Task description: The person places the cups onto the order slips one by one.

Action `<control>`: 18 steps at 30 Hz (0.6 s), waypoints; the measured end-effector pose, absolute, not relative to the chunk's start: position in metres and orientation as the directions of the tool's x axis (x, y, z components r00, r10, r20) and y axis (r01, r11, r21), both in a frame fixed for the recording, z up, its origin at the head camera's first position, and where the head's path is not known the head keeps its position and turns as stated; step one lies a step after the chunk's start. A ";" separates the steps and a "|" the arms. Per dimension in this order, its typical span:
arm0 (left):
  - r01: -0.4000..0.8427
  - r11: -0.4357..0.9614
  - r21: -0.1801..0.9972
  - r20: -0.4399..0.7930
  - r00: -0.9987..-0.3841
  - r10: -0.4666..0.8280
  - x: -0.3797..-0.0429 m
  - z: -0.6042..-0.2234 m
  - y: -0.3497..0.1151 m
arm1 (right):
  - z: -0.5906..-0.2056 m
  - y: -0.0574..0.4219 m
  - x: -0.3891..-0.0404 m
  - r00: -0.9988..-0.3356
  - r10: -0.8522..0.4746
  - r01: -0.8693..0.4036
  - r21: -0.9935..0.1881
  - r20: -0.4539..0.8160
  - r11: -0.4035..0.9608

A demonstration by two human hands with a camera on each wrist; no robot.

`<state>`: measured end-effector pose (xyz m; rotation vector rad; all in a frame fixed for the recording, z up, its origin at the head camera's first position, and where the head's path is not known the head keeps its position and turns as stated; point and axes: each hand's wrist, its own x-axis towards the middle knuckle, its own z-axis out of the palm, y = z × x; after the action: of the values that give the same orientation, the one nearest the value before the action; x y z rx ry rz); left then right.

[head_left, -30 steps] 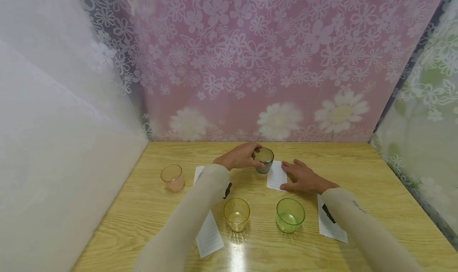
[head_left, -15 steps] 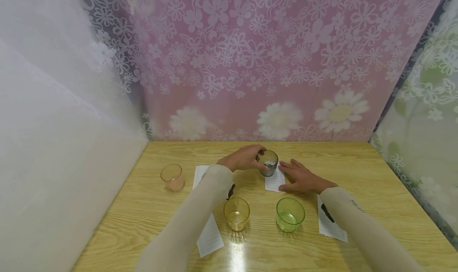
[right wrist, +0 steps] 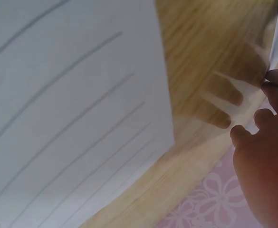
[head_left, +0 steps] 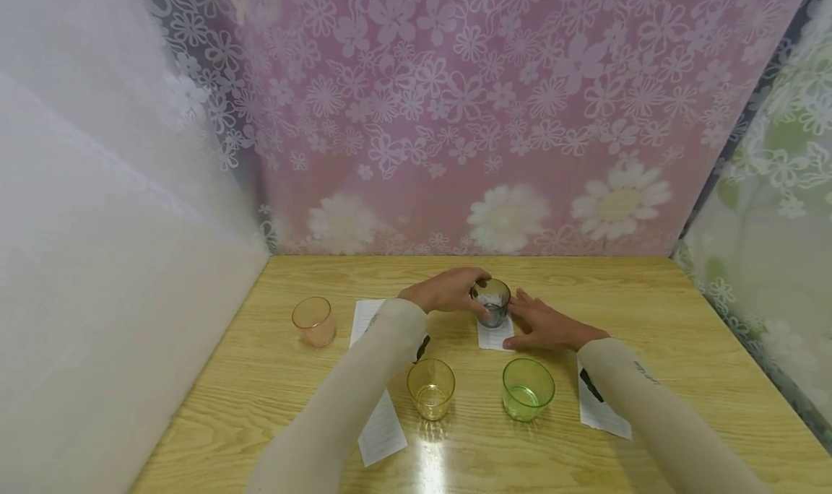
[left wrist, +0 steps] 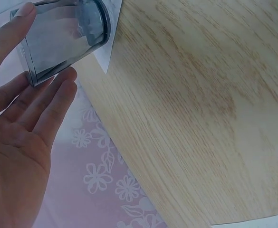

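My left hand (head_left: pixel 448 291) holds a smoky grey glass (head_left: pixel 492 303) by its side, thumb on the near side and fingers behind. In the left wrist view the thumb and fingertips span the clear grey glass (left wrist: pixel 65 35). The glass overlaps a small sheet of lined paper (head_left: pixel 494 338) near the back of the wooden table. My right hand (head_left: pixel 549 323) lies at the right edge of that sheet, fingers stretched out and thumb at its lower corner. The right wrist view shows this hand (right wrist: pixel 267 137) at the right border, fingertips along a paper edge.
A yellow glass (head_left: pixel 431 389) and a green glass (head_left: pixel 527 389) stand nearer the front. A pink glass (head_left: pixel 314 322) stands at the left. Lined sheets (head_left: pixel 383 432) lie partly under the left forearm, and another sheet (head_left: pixel 604 411) under the right. Patterned walls bound the table (head_left: pixel 227 407).
My left hand has moved the grey glass right and slightly nearer, over the lined paper. My right hand and that sheet have shifted slightly left.
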<state>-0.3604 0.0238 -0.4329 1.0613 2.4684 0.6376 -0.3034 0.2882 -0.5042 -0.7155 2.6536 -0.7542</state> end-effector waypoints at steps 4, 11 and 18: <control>0.594 0.606 0.529 -0.164 -0.629 0.760 -0.360 -0.435 0.025 | -0.505 0.288 -0.304 -0.833 -0.533 -0.379 -0.550 -0.146 0.744; 0.612 0.616 0.496 -0.172 -0.626 0.760 -0.360 -0.436 0.028 | -0.507 0.288 -0.306 -0.831 -0.539 -0.391 -0.545 -0.139 0.742; 0.625 0.632 0.459 -0.183 -0.630 0.755 -0.357 -0.433 0.031 | -0.506 0.289 -0.304 -0.820 -0.564 -0.412 -0.587 -0.095 0.697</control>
<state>-0.3575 0.0306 -0.4333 1.1003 2.4972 0.5057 -0.3036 0.2888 -0.5057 -0.7763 2.6401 -0.8178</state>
